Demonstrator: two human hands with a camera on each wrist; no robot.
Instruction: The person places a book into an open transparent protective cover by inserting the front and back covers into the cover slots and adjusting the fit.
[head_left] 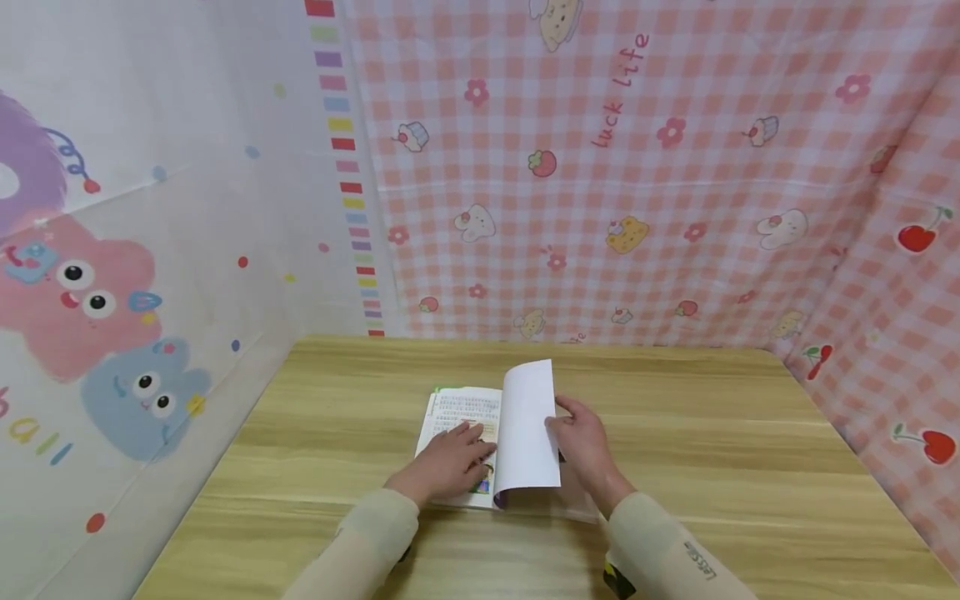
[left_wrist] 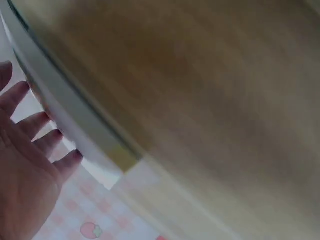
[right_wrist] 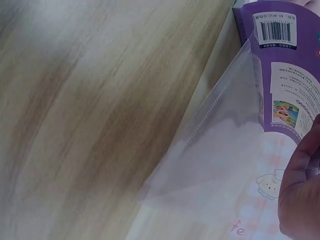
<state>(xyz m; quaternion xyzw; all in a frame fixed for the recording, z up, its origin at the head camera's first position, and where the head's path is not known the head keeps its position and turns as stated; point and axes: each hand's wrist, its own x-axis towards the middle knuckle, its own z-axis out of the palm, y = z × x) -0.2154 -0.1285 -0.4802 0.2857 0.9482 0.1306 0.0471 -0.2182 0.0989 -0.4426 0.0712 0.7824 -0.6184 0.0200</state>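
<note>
An open book [head_left: 457, 408] lies on the wooden table, its left page printed with text and a coloured picture. My left hand [head_left: 453, 460] rests flat on that page, fingers spread. The book's back cover [head_left: 528, 433] stands raised and curved, its white inside showing in the head view. In the right wrist view its purple outer side [right_wrist: 282, 57] carries a barcode. My right hand [head_left: 583, 437] holds the cover's right edge, thumb on the white side. A clear plastic sheet [right_wrist: 215, 165] spreads out from beside the purple cover; part of it shows under my right hand in the head view.
The wooden table [head_left: 712, 442] extends around the book. A pink checked cloth [head_left: 600, 183] hangs behind it and on the right, and a white cartoon-printed cloth [head_left: 210, 250] hangs on the left.
</note>
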